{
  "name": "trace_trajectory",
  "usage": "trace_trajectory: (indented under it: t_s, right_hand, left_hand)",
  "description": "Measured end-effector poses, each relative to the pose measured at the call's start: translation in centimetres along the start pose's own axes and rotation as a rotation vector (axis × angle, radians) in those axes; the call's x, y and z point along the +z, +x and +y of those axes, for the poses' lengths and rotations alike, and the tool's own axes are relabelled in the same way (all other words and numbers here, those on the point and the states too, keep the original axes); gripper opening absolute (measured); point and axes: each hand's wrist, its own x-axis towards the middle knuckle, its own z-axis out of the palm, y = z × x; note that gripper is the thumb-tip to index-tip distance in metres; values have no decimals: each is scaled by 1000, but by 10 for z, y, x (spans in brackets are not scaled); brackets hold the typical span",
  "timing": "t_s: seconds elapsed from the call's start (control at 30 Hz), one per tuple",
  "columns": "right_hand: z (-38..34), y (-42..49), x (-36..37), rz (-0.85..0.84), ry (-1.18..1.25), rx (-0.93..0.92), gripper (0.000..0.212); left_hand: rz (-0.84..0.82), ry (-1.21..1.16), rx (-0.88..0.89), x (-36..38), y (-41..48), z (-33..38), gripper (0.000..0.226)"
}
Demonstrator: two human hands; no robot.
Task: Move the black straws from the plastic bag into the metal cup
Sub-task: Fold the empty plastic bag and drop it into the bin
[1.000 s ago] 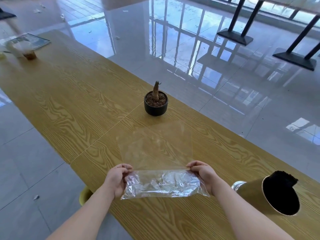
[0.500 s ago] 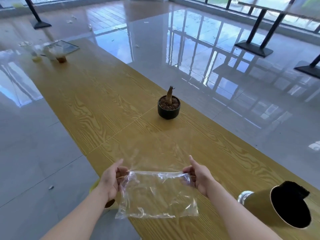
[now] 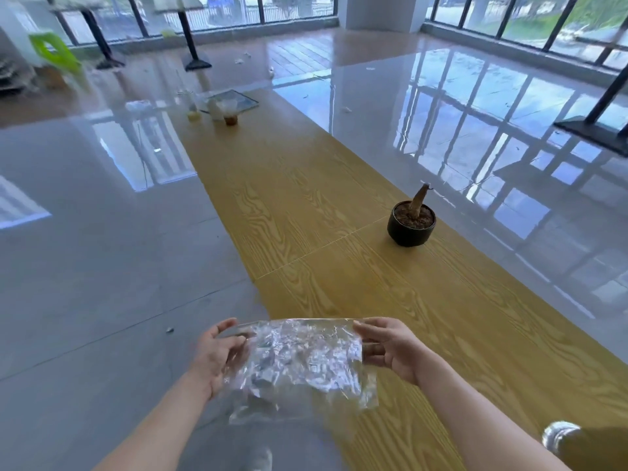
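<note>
The clear plastic bag [image 3: 302,365] is held in the air over the near left edge of the tabletop [image 3: 339,212], stretched between both hands. Its film is crumpled and glossy; no black straws can be made out inside it.

Left hand [image 3: 217,355]: partly open, fingers spread and loosely curved, thumb up at the bag's top left corner. The fingers [image 3: 238,351] lie behind the film, touching it. Whether the grip is firm cannot be told.

Right hand [image 3: 390,350]: partly open, thumb along the bag's top right corner, fingers curled under the film's right edge. The bag's upper edge runs taut from one thumb to the other.

The metal cup [image 3: 564,440] lies at the near right corner of the frame, cut off by the bottom edge; only a shiny rounded end and a dark body show, so its contents cannot be seen.

Farther along the tabletop, near its right edge, stands a small black plant pot [image 3: 411,226] with a bare stem. At the far end, blurred, stand drink cups [image 3: 227,112] and a flat tray [image 3: 234,100].
</note>
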Motion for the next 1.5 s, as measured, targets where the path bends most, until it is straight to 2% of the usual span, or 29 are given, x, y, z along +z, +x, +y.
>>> trace_trajectory:
  t_s: [0.1,0.27,0.37,0.4,0.47,0.53,0.6,0.67,0.77,0.87,0.93,1.03,1.17,1.3,1.4,1.5]
  right_hand:
    - [-6,8,44,3,-135,14,65]
    - [-3,47,130,177,-198,-33,36]
    - [4,78,186,267,-147,-49,22]
    - [5,87,200,302,-117,-47,20]
    - [10,105,222,362,-57,-26,18]
    - [17,121,236,405,-41,-11,18]
    - [26,136,249,432,-54,4,16]
    - [35,145,262,389,-28,25,15]
    - [54,155,278,247,-52,66,32]
    - [83,170,287,198,-261,105,53]
    - [103,186,287,235,-327,134,58]
    - [126,215,277,332,-460,159,47]
    - [154,268,249,425,-696,117,37]
    - [178,319,222,534,-808,105,35]
    - [193,346,211,616,-870,84,42]
    - [201,370,203,687,-934,3,41]
  left_hand:
    - [15,-50,10,-38,18,15,48]
    - [17,-131,-11,-106,54,46,51]
    - [-73,-133,-66,-151,77,75,78]
    - [-107,-87,-99,-163,85,82,91]
    - [-194,21,-163,-189,98,87,102]
    - [-235,116,-191,-207,108,83,99]
    - [-191,182,-163,-218,117,79,97]
    - [-109,207,-110,-226,130,73,93]
    - [-13,226,-81,-237,148,59,91]
    - [118,262,-58,-243,162,36,90]
    - [192,294,-39,-242,172,15,91]
    - [238,300,-43,-234,191,-21,90]
    - [286,414,-15,-214,219,-66,69]
    - [243,487,31,-192,254,-103,47]
    - [187,580,31,-180,279,-121,32]
    - [118,652,48,-169,304,-136,34]
